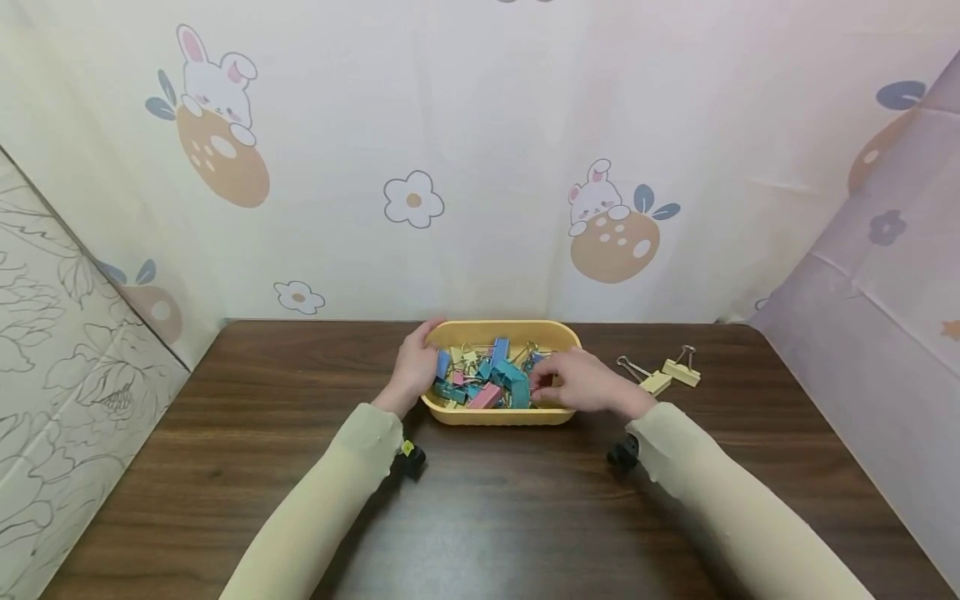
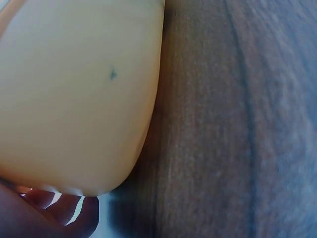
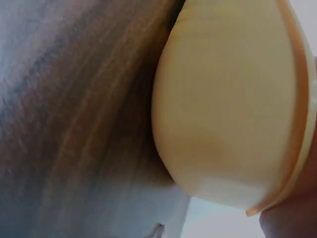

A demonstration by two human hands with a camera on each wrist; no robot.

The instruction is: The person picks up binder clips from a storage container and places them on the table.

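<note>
A yellow plastic tray (image 1: pixel 498 419) stands near the back of the table, filled with binder clips (image 1: pixel 487 396) in blue, teal, pink and yellow. At its left end, my left hand (image 1: pixel 412 367) holds the tray; in the left wrist view its fingers (image 2: pixel 84 218) are bent against the tray's wall. My right hand (image 1: pixel 581 382) reaches over the right rim, its curled fingertips among the clips beside a teal one (image 1: pixel 517 385). Whether it pinches a clip I cannot tell. The right wrist view mostly shows the tray's outer wall (image 3: pixel 223 109).
Two yellow binder clips, a nearer one (image 1: pixel 656 383) and a farther one (image 1: pixel 682 372), lie on the dark wooden table (image 1: pixel 510 517) right of the tray. A patterned curtain (image 1: pixel 487 250) hangs behind the table's back edge.
</note>
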